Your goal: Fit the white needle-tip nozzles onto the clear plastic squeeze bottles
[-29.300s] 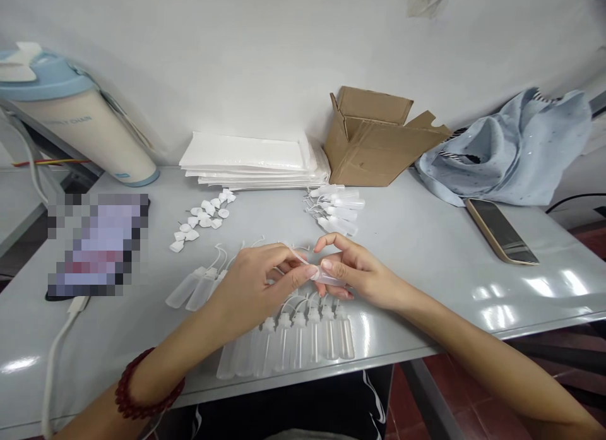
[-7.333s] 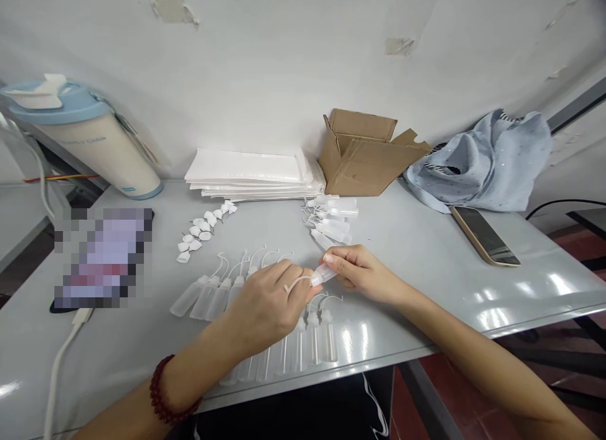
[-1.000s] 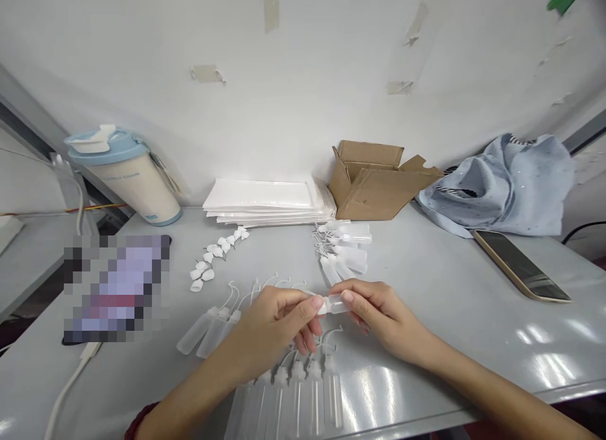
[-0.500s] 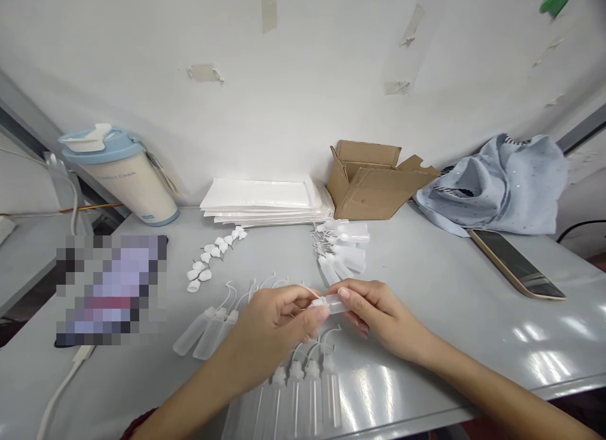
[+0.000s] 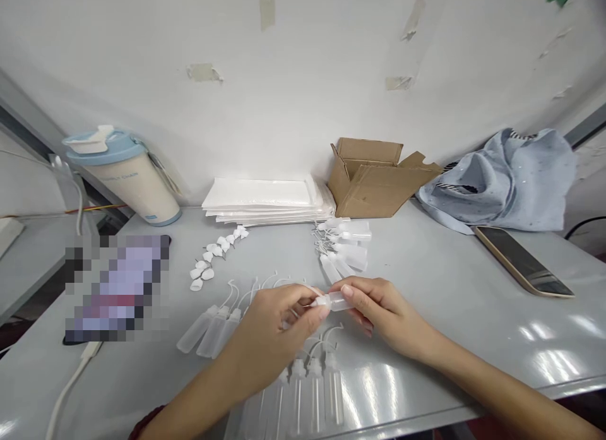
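My right hand (image 5: 376,307) pinches the body of a small clear plastic squeeze bottle (image 5: 338,300) between thumb and fingers. At its white neck end, my left hand (image 5: 286,317) is closed, with thumb and forefinger on the white tip. The left fingers partly hide that end. Similar bottles with thin white tethers stand close by: several lie in front (image 5: 315,396), partly under my left forearm, and a few lie left (image 5: 201,329). Beyond my hands is another cluster of bottles (image 5: 350,255). White caps with thin needles (image 5: 208,255) form a curved row.
A stack of white padded envelopes (image 5: 265,194) and an open cardboard box (image 5: 379,190) stand against the wall. To the left are a tumbler (image 5: 135,181) and a blurred-out phone (image 5: 116,288) with a cable. A dark phone (image 5: 523,260) and a blue cloth bag (image 5: 511,181) lie right.
The bottle has shifted slightly right between my hands, and more of its white tip shows. Both hands keep their grip. The whole view has moved slightly.
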A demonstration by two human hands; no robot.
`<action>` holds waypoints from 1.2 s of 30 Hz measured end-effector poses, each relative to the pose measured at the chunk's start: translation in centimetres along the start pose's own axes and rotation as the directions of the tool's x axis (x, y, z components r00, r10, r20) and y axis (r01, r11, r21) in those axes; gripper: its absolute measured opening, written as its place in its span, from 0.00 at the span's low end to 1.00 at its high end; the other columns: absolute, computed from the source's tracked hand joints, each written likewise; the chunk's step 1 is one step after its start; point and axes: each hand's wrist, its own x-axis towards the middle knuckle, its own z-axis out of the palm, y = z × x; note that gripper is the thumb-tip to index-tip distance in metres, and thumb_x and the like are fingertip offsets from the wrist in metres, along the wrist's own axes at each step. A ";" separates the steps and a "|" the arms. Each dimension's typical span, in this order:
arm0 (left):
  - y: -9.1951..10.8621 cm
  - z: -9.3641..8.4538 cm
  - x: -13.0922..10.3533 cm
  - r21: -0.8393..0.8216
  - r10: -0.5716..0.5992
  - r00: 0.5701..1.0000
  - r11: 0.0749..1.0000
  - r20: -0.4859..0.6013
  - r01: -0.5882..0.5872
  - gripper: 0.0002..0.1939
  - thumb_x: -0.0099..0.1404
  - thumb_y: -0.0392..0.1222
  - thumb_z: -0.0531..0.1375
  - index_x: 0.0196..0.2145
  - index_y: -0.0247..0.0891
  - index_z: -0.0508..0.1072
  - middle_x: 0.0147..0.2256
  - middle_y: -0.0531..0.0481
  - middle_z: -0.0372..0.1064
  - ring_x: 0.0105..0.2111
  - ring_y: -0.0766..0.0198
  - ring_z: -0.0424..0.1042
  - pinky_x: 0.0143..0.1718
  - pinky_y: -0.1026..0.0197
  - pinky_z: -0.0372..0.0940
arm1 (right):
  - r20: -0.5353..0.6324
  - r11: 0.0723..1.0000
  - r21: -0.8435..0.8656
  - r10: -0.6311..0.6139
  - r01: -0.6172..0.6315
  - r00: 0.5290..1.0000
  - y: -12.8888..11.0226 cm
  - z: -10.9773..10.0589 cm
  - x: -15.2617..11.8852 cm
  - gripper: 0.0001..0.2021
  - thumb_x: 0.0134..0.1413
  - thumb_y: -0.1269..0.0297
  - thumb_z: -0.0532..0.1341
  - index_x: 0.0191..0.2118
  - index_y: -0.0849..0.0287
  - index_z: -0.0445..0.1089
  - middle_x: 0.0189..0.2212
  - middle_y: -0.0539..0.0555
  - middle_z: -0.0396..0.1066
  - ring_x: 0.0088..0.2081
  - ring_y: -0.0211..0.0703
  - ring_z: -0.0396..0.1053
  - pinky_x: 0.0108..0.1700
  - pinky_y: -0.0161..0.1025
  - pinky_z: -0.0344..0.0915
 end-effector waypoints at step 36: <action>0.5 -0.4 0.0 -0.064 -0.109 0.989 0.991 0.104 0.116 0.21 0.68 0.54 0.51 0.25 0.38 0.69 0.23 0.54 0.69 0.25 0.67 0.69 0.29 0.65 0.64 | -0.225 0.889 -0.249 -0.439 0.384 0.870 0.9 0.3 -0.1 0.08 0.59 0.65 0.60 0.42 0.60 0.72 0.26 0.49 0.67 0.26 0.34 0.62 0.29 0.33 0.59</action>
